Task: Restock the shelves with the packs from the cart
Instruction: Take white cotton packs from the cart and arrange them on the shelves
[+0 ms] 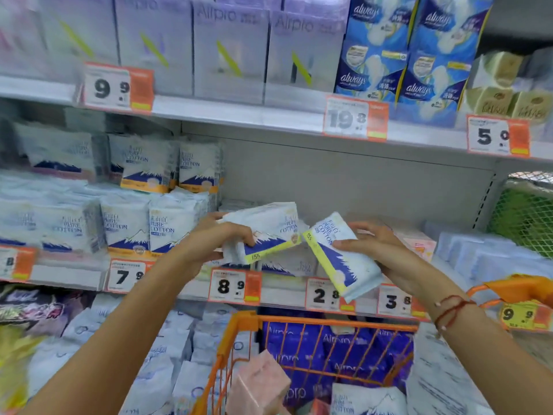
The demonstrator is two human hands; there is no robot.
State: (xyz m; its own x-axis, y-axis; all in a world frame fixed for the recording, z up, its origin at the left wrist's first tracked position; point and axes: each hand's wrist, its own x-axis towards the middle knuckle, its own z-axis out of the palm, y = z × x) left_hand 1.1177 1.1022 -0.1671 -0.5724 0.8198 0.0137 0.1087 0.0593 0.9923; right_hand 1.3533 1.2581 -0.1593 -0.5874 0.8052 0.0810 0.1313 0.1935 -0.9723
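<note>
Left hand [209,244] grasps pack [263,232] | right hand [386,250] grasps tilted pack [338,259] | risk: slipping off shelf front edge [278,290]

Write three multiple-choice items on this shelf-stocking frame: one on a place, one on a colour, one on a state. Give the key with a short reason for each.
1. Where is the orange cart?
A. Below the hands, in front of the shelves
B. On the top shelf
C. Behind the person

2. What colour is the band along the edge of the pack in the left hand?
A. Red
B. Yellow-green
C. Black

3. What is the right hand doing?
A. Hanging idle
B. Pushing the cart handle
C. Holding a Pure Cotton pack

Key:
1 A, the cart's rim sits at the bottom of the view under both forearms.
2 B, the left pack has a yellow-green strip below its blue mountain print.
3 C, its fingers and thumb wrap around the right pack, tilted in front of the middle shelf.
</note>
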